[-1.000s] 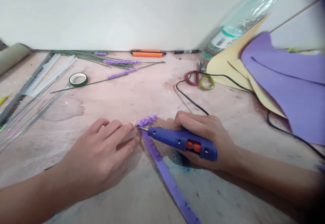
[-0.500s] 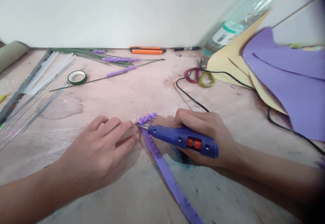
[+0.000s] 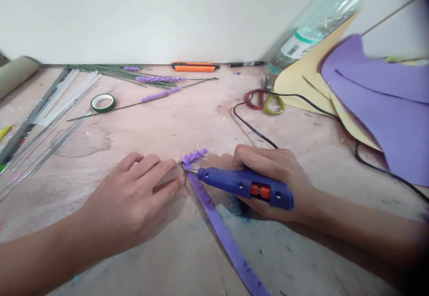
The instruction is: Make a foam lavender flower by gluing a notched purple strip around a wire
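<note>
My right hand [image 3: 271, 175] is wrapped round a blue glue gun [image 3: 231, 179], its metal nozzle pointing left and resting at or just above the top of a long purple paper strip [image 3: 224, 233]. The strip runs down toward the front edge of the view. At its upper end, a ruffled purple flower spike [image 3: 195, 155] is wound on a thin stem. My left hand [image 3: 144, 193] pinches that stem between its fingertips, just left of the nozzle; the stem is mostly hidden by the fingers.
Finished purple flower stems [image 3: 161, 79] lie at the back with green wires. Green tape [image 3: 103, 103], clear glue sticks [image 3: 67, 99], an orange cutter [image 3: 195, 67], scissors [image 3: 264, 101], a bottle [image 3: 301, 41] and purple sheets [image 3: 378, 103] surround the work. The black cord [image 3: 254, 131] trails rightward.
The glue gun has drawn back slightly to the right, its nozzle shifting a little along the strip's top. The left hand and flower spike stay nearly still.
</note>
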`<state>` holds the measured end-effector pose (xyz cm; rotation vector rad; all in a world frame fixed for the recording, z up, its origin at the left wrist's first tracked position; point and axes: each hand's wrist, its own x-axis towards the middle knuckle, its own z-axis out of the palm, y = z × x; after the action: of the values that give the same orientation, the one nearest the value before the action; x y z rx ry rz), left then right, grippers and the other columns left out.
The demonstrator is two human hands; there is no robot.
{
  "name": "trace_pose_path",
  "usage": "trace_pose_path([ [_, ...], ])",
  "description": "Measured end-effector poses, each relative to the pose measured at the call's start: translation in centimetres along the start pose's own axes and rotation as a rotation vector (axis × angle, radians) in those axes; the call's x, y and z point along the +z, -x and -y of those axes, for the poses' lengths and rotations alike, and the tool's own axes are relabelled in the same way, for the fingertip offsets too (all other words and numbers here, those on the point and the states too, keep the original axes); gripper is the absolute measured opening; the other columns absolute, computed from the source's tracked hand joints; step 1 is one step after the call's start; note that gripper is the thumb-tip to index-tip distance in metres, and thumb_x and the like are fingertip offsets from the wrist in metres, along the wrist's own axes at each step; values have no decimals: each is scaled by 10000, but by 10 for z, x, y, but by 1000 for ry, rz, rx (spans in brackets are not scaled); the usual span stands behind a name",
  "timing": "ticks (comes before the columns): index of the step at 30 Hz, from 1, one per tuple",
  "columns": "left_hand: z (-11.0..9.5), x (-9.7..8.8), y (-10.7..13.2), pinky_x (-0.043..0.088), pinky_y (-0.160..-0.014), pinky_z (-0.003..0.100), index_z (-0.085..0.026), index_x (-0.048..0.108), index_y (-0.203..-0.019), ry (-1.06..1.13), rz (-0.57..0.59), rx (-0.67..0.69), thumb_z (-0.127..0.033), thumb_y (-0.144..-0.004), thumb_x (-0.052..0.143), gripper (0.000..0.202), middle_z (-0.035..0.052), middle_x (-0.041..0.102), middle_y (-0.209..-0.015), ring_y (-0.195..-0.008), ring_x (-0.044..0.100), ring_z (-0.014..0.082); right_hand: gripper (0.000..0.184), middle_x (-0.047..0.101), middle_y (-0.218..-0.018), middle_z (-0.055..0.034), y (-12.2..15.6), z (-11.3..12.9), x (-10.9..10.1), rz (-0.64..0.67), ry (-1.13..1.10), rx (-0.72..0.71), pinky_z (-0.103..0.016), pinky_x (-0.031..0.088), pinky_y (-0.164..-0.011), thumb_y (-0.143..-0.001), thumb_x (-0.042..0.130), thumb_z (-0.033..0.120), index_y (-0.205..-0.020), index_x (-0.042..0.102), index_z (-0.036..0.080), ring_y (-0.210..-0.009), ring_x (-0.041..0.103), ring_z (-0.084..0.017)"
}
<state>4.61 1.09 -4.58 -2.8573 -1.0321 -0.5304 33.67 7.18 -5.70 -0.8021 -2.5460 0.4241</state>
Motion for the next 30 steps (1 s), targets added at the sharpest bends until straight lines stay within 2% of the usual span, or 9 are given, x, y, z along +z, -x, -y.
trace_pose_path([
  [4, 1, 0, -1, 400, -733, 426, -102, 723, -1132, -4, 2, 5, -125, -991, 481, 281, 134, 725, -1153, -922, 643, 274, 227, 453, -679, 33, 0, -1, -1, 0, -7, -20, -271, 286, -504, -828, 577, 306, -814, 360, 243, -505, 398, -116],
  [19, 1, -1, -1, 391, -714, 418, -121, 720, -1116, -4, -5, 2, -130, -981, 494, 263, 126, 727, -1138, -912, 631, 268, 237, 421, -660, 55, 5, -3, 0, -17, -21, -28, -277, 269, -517, -821, 597, 310, -817, 371, 239, -501, 347, -105],
  [23, 1, -1, -1, 390, -705, 412, -126, 712, -1132, -12, 2, 6, -134, -976, 499, 264, 120, 725, -1150, -889, 620, 256, 236, 419, -658, 55, 4, 0, -6, -2, 11, -33, -272, 245, -498, -799, 591, 308, -794, 367, 235, -498, 340, -98],
  [27, 1, 3, 0, 397, -716, 407, -149, 705, -1112, -14, 0, -15, -135, -941, 560, 224, 90, 728, -1127, -880, 613, 239, 192, 481, -646, 22, -13, 15, -24, 109, 59, 11, -283, 221, -495, -750, 543, 287, -730, 359, 232, -495, 372, -113],
  [30, 0, 5, 0, 400, -717, 404, -157, 701, -1084, -23, -32, -22, -117, -903, 602, 211, 75, 732, -1107, -877, 613, 232, 177, 520, -616, -2, -37, 35, -40, 268, 174, 136, -290, 210, -506, -688, 543, 229, -677, 367, 227, -500, 397, -130],
])
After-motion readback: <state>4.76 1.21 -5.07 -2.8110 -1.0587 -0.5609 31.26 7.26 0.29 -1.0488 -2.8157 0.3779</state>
